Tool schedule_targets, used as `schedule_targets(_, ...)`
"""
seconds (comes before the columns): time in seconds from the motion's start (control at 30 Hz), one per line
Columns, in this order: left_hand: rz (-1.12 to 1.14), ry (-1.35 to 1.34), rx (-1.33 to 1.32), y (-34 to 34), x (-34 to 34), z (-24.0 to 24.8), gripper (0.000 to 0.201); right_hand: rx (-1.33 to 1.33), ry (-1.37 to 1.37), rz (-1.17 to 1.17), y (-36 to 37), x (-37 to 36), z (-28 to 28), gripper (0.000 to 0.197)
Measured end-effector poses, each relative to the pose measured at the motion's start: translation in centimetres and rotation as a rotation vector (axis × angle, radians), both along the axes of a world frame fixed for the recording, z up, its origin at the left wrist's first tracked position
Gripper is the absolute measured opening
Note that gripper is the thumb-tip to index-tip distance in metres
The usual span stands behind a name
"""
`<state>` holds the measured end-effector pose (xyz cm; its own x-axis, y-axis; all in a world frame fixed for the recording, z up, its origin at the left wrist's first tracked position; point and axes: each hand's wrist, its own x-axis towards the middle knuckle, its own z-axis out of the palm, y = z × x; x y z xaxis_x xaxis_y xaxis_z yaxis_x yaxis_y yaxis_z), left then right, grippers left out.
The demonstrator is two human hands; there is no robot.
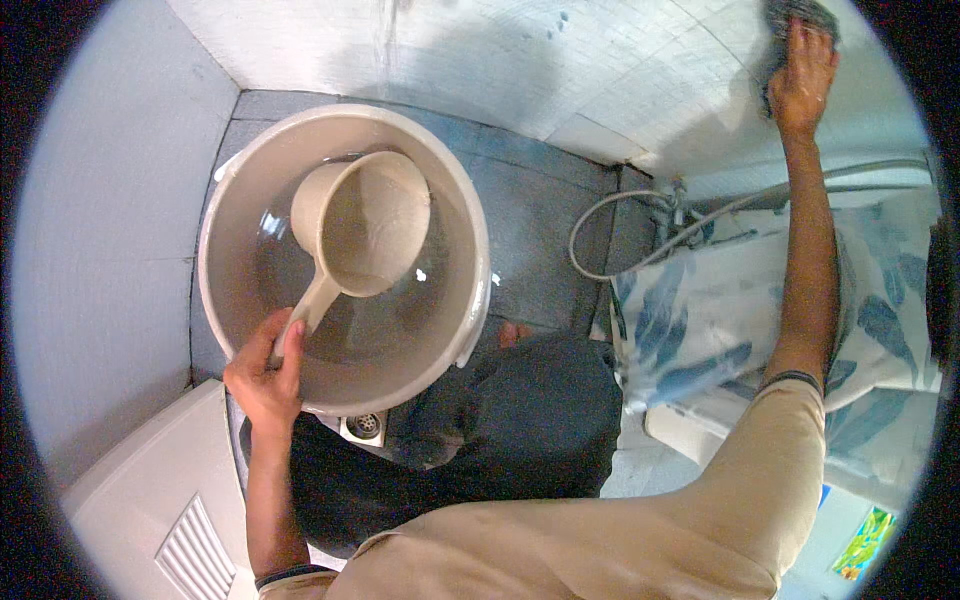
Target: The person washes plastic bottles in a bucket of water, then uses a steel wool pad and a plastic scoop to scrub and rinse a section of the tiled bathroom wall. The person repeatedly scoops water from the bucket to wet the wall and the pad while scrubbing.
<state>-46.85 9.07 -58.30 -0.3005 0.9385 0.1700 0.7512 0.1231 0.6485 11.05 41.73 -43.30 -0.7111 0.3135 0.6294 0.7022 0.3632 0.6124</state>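
My left hand (265, 370) is closed around the handle of a beige water dipper (375, 225). The dipper's cup is over the inside of a large beige bucket (478, 220), its mouth tilted to the right; how much water it holds I cannot tell. Bright glints show on the water inside the bucket. Far up to the right, my right hand (803, 85) is pressed against the pale wall on a dark grey scrubbing pad (805, 10). The fingers lie over the pad, and its exact kind is unclear.
A grey hose (590, 270) loops from a wall tap (678, 200). White cloth with blue leaves (700, 310) drapes at the right. A floor drain (366, 426) lies behind the bucket's near edge, beside a white vented door (150, 480). Grey tiles (545, 220) cover the floor.
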Motion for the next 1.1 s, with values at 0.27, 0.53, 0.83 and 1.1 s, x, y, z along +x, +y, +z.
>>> schedule_targets(0.27,-0.031,0.089,0.04,0.3,0.1,0.6,0.021,-0.632,-0.248,-0.099,3.3,-21.1,-23.5,0.048)
schedule_targets(0.53,-0.018,0.016,-0.011,-0.2,-0.5,0.3,0.021,-1.177,0.078,-0.103,3.8,-28.8,-20.7,0.046)
schedule_targets(0.83,-0.058,0.076,-0.006,-0.3,-0.8,0.4,0.022,-0.434,-0.098,0.188,4.7,-29.6,-17.7,0.041)
schedule_targets(1.1,-0.041,0.104,-0.008,-0.2,-0.8,0.4,0.024,-0.28,-0.365,0.236,8.3,-41.3,-25.5,0.047)
